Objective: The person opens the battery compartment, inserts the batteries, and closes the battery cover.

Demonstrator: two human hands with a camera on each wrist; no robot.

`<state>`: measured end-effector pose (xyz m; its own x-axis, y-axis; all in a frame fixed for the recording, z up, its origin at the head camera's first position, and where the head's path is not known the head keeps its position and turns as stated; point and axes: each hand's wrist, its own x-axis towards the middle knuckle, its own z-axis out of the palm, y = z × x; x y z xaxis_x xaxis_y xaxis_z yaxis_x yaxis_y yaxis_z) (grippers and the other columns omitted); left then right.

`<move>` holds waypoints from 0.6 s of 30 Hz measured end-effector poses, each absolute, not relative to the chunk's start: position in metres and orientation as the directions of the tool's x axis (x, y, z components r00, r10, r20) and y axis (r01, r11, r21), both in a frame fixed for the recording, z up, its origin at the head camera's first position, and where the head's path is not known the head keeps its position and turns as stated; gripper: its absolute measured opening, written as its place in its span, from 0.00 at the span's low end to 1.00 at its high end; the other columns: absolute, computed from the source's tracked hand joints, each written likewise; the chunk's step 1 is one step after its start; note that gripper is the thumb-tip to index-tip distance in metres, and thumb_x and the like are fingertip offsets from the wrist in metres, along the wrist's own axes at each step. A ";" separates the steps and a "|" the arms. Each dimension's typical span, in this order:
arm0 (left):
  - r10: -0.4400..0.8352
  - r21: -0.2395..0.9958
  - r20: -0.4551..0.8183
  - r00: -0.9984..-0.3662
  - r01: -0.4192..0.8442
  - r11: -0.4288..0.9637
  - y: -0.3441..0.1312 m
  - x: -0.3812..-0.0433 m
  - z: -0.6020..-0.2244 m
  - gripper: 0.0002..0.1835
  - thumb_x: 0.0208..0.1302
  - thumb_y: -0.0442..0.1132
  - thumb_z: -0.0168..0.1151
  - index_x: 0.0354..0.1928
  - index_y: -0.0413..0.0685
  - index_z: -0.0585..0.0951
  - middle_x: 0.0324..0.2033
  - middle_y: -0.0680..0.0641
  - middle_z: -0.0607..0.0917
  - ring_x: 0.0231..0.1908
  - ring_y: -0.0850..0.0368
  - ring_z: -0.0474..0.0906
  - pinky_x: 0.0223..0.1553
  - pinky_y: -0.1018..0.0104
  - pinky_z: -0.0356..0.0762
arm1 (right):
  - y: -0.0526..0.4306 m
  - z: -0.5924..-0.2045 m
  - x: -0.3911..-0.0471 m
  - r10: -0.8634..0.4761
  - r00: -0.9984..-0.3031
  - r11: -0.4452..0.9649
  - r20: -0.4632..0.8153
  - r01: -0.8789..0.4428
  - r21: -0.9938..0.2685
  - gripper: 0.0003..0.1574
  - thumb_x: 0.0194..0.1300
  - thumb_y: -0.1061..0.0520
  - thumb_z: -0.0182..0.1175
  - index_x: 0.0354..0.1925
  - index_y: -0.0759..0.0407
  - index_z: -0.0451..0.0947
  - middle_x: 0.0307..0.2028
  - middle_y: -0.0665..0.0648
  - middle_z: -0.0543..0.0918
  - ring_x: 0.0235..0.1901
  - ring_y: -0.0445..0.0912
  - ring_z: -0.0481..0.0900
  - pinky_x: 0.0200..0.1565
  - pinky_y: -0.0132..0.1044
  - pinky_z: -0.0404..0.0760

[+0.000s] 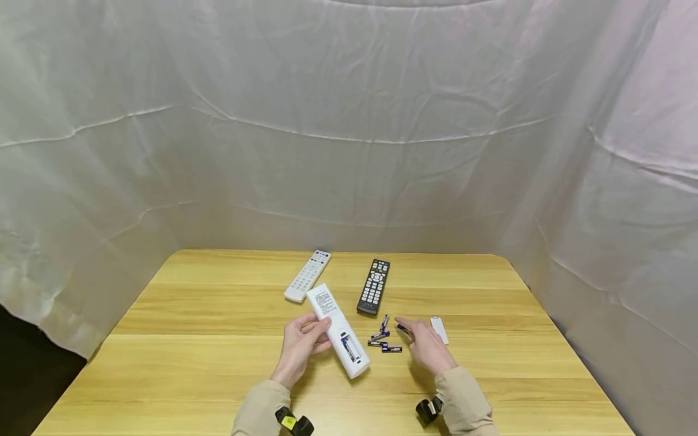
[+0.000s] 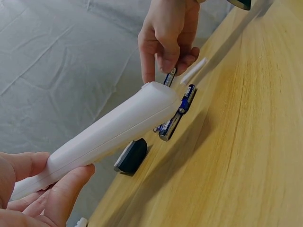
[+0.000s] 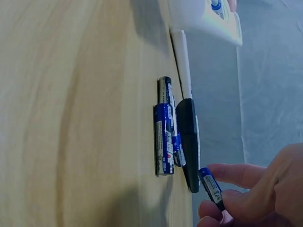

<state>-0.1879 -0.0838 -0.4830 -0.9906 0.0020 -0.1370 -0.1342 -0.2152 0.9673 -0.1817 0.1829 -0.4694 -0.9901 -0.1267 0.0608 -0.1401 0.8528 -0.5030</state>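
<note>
Left hand (image 1: pixel 302 345) has its fingers wrapped snugly round a white remote (image 1: pixel 339 330), back side up, nearer the person than the black remote (image 1: pixel 374 287) and left of it, with a battery showing in the uncovered slot (image 1: pixel 348 349). Right hand (image 1: pixel 428 346) has its fingers nearly together, pinching a blue battery (image 3: pixel 211 188), right of the black remote's near end. Four loose batteries (image 1: pixel 380 335) lie just off that end.
</note>
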 end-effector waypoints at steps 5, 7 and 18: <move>0.000 0.968 -0.135 -0.991 -0.132 -0.213 -0.084 -0.188 -0.482 0.22 0.68 0.34 0.64 0.58 0.26 0.75 0.41 0.34 0.90 0.30 0.60 0.88 0.35 0.68 0.91 | 0.183 -0.468 -0.181 -0.134 -0.989 0.855 0.060 -0.146 -0.497 0.38 0.53 0.78 0.53 0.61 0.60 0.77 0.41 0.63 0.85 0.45 0.56 0.82 0.50 0.58 0.86; -0.001 0.969 -0.135 -0.991 -0.132 -0.211 -0.084 -0.188 -0.482 0.22 0.68 0.34 0.64 0.58 0.26 0.75 0.41 0.34 0.90 0.30 0.60 0.88 0.35 0.68 0.91 | 0.183 -0.468 -0.180 -0.128 -0.990 0.855 0.050 -0.136 -0.500 0.38 0.53 0.78 0.52 0.63 0.60 0.76 0.46 0.66 0.85 0.49 0.60 0.81 0.54 0.61 0.83; -0.002 0.967 -0.139 -0.990 -0.136 -0.216 -0.084 -0.188 -0.483 0.22 0.68 0.34 0.64 0.59 0.26 0.75 0.43 0.32 0.89 0.31 0.59 0.89 0.36 0.67 0.91 | 0.183 -0.477 -0.182 -0.144 -0.990 0.860 -0.008 -0.121 -0.495 0.33 0.59 0.75 0.52 0.64 0.67 0.74 0.56 0.73 0.81 0.54 0.67 0.80 0.59 0.64 0.80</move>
<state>-0.1881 -0.0837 -0.4827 -0.9902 -0.0023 -0.1394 -0.1356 -0.2162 0.9669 -0.1822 0.1827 -0.4772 -0.9896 -0.1439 -0.0083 -0.1209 0.8603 -0.4953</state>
